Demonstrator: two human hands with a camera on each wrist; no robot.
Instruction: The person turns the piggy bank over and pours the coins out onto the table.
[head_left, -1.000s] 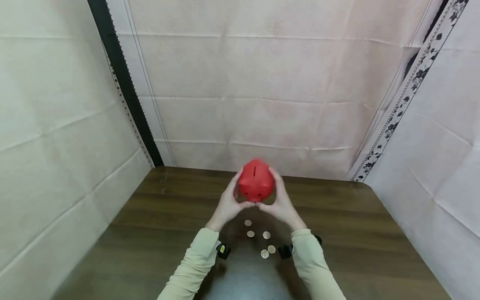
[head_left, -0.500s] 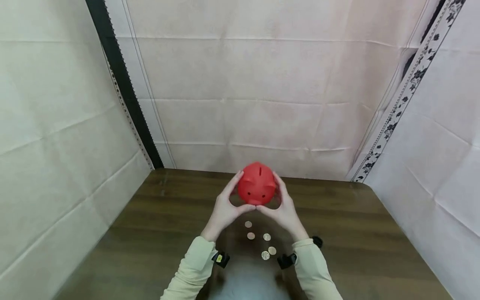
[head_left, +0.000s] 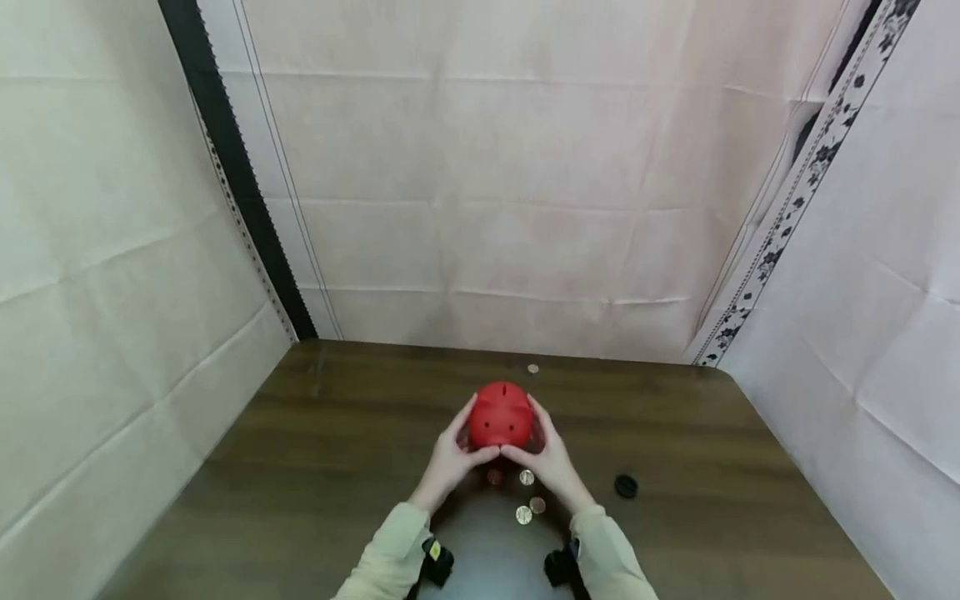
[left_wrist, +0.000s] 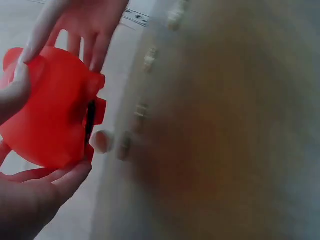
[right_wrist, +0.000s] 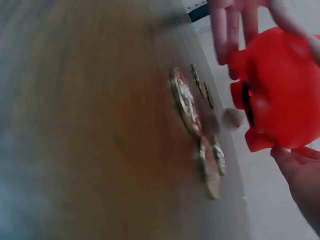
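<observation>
A red piggy bank [head_left: 499, 415], slot on top and snout toward me, is held up between both hands. My left hand [head_left: 448, 467] curves round its left side, and my right hand [head_left: 551, 462] grips the opposite side. The two thumbs nearly meet under the snout. Both wrist views show short feet and a dark opening in its underside. Just below that opening, a blurred coin [left_wrist: 101, 142] hangs in the air. On the table underneath lie several coins [right_wrist: 185, 102], some overlapping.
A round black plug [head_left: 626, 486] lies on the brown wooden table [head_left: 712, 450], right of my right wrist. One coin [head_left: 532, 368] sits near the table's back edge. Pale cloth [head_left: 480, 208] hangs behind and at both sides.
The piggy bank and both hands have come nearer to me, over the coins. The coin by the back edge and the whole black plug now show, formerly covered.
</observation>
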